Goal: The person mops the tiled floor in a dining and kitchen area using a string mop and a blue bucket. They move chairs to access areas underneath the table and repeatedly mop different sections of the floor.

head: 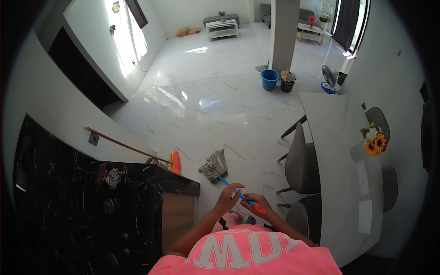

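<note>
A string mop stands ahead of me, its grey strands (215, 162) spread on the marble-patterned floor. Its blue handle (224, 181) slopes up towards my body. My right hand (255, 202) grips the handle near its red end (258, 208). Lower along the shaft, my left hand (228, 199) is loosely curled around it, with its fingertips partly extended. Parts of my feet show below my hands.
A black marble-patterned counter (177, 182) with a cloth (114, 178) borders my left; an orange-bristled broom (175, 162) leans beside it. Grey chairs (298, 165) and a white table (338, 206) line my right. Farther off stand a blue bucket (270, 80), a bin (287, 85) and a pillar (283, 41).
</note>
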Demonstrator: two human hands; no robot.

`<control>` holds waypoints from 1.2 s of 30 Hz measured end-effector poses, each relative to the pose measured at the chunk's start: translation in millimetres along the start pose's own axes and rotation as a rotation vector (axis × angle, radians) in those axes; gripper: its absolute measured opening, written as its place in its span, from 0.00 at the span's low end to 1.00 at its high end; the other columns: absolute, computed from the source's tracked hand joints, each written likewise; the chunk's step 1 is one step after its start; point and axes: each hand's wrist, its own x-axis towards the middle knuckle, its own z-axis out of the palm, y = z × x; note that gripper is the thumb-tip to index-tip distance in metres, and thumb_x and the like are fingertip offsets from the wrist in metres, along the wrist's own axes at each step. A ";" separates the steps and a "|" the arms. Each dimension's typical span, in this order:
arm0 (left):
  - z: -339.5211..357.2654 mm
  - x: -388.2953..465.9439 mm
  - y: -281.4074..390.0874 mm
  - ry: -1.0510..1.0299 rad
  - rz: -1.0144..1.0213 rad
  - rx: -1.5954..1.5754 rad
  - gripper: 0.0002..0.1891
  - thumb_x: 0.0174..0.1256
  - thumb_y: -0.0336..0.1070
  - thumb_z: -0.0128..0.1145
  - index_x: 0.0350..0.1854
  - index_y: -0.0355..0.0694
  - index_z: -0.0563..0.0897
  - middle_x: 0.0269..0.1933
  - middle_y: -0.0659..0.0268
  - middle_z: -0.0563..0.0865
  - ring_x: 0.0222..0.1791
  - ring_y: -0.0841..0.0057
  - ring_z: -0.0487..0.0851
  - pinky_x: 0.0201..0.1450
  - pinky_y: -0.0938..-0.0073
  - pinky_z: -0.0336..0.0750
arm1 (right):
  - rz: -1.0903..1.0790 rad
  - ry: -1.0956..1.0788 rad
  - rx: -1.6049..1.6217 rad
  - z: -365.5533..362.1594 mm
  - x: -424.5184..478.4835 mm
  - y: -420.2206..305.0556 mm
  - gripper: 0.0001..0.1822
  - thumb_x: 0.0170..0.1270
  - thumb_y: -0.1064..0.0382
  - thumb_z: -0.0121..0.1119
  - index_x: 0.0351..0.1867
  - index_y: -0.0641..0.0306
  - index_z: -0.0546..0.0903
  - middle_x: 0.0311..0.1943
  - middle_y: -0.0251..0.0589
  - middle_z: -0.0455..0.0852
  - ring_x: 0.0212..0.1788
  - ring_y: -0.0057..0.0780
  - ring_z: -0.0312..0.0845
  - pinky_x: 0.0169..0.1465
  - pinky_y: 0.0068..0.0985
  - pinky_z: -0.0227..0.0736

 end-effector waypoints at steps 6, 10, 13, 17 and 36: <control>88.1 -1.5 -88.6 -0.495 0.138 0.525 0.23 0.51 0.41 0.61 0.51 0.46 0.74 0.52 0.60 0.77 0.56 0.60 0.73 0.59 0.60 0.65 | 0.279 0.201 0.219 -34.8 -100.6 -12.1 0.12 0.56 0.70 0.62 0.42 0.66 0.79 0.41 0.46 0.83 0.38 0.25 0.79 0.41 0.21 0.74; 133.3 7.2 -98.7 -0.768 0.093 0.527 0.12 0.51 0.44 0.60 0.35 0.45 0.79 0.37 0.58 0.82 0.42 0.58 0.79 0.47 0.58 0.71 | 0.328 0.311 0.341 -50.1 -137.3 -17.8 0.13 0.55 0.72 0.63 0.43 0.67 0.79 0.45 0.47 0.82 0.40 0.25 0.79 0.42 0.21 0.76; 171.8 11.4 -92.0 -0.794 0.232 0.427 0.11 0.52 0.44 0.60 0.31 0.43 0.79 0.31 0.56 0.82 0.35 0.55 0.81 0.39 0.57 0.73 | 0.395 0.474 0.369 -80.6 -154.1 -55.6 0.11 0.55 0.72 0.63 0.40 0.69 0.80 0.45 0.48 0.82 0.38 0.26 0.81 0.37 0.22 0.78; 211.5 21.8 -66.7 -0.793 0.248 0.310 0.12 0.51 0.45 0.61 0.30 0.43 0.79 0.30 0.56 0.82 0.35 0.56 0.81 0.39 0.57 0.73 | 0.576 0.789 0.342 -119.7 -164.1 -97.4 0.09 0.61 0.65 0.58 0.33 0.73 0.79 0.38 0.51 0.83 0.36 0.30 0.82 0.34 0.23 0.81; -7.6 110.5 -302.0 -0.331 -0.188 0.516 0.08 0.53 0.39 0.60 0.22 0.41 0.78 0.31 0.59 0.80 0.41 0.56 0.77 0.41 0.47 0.67 | 0.559 0.535 0.397 20.8 86.4 32.1 0.08 0.63 0.69 0.53 0.38 0.72 0.82 0.41 0.40 0.84 0.41 0.19 0.78 0.46 0.17 0.73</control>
